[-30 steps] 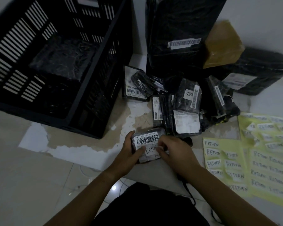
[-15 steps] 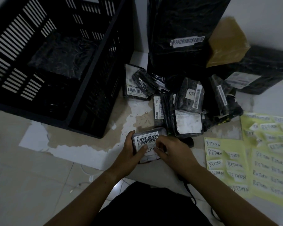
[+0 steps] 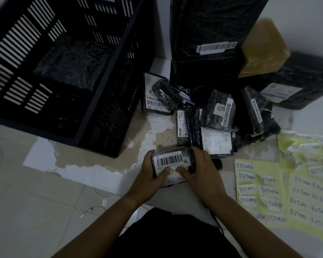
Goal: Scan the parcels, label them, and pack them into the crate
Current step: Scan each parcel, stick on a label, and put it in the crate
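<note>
A small black parcel [image 3: 171, 160] with a white barcode label and a handwritten RETURN sticker is held low at the centre. My left hand [image 3: 153, 175] grips its left end, thumb lying on the sticker. My right hand [image 3: 201, 172] grips the right end, thumb pressing the sticker too. The black slatted crate [image 3: 108, 90] stands at upper left with one black-wrapped parcel [image 3: 73, 62] inside. A pile of several small black parcels [image 3: 213, 116] lies just beyond my hands.
Yellow sheets of RETURN stickers [image 3: 257, 190] lie on the floor at right. A tall black parcel [image 3: 213, 40], a brown box [image 3: 263, 49] and a wide black parcel [image 3: 302, 81] stand at the back. A dark object [image 3: 217, 162] lies behind my right hand. White cable [image 3: 101, 202] runs over the tiles.
My right hand has shifted from the parcel's top edge to grip its right end, its thumb now on the sticker. The parcel stays in place.
</note>
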Available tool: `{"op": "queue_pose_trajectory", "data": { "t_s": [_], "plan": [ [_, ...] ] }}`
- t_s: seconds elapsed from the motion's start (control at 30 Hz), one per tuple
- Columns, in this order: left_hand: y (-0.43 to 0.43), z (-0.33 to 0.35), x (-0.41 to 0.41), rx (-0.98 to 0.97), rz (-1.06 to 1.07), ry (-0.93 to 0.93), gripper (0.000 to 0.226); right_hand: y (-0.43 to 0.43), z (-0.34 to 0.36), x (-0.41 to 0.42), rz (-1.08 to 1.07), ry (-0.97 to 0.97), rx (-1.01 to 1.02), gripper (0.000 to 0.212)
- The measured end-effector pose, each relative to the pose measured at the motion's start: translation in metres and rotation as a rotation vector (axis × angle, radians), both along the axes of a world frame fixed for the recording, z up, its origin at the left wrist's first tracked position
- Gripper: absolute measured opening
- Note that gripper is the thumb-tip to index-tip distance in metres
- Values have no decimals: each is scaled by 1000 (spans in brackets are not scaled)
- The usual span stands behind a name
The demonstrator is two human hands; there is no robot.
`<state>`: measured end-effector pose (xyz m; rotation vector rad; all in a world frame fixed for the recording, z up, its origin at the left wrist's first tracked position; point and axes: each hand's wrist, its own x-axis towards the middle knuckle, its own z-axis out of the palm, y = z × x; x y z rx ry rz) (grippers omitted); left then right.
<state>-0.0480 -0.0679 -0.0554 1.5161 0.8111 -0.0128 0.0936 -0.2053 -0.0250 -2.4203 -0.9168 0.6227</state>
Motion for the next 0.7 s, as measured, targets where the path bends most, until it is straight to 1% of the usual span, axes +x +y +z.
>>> {"op": "queue_pose_trajectory", "data": {
  "t_s": [0.07,0.23,0.27,0.37,0.47,0.5,0.57,0.6,0.63,0.7],
  "plan": [
    [-4,2,4,42,31,9,48,1,-2,-4,-12,19,20,73],
    [-10,1,5,75,37,29,46,4,-2,-3,-51,21,16,55],
    [-10,0,3,79,33,41,47,4,-2,-3,-58,10,21,51],
    [-9,-2,1,93,20,82,67,3,-1,-2,-70,-3,57,47],
    [-6,0,1,72,24,100,71,0,-2,0,-59,24,81,52],
    [-5,0,0,59,19,96,74,-1,-3,0,-42,44,73,59],
    [-3,-1,-1,51,-7,73,87,-4,-4,0,-11,85,57,76],
    [-3,-1,-1,58,-22,72,92,-6,-5,0,-6,98,61,81],
    [-2,-1,-2,66,-35,70,93,-7,-6,1,-8,109,70,83],
    [-2,-1,-4,47,-63,58,84,-9,-5,0,-11,134,82,81]
  ]
}}
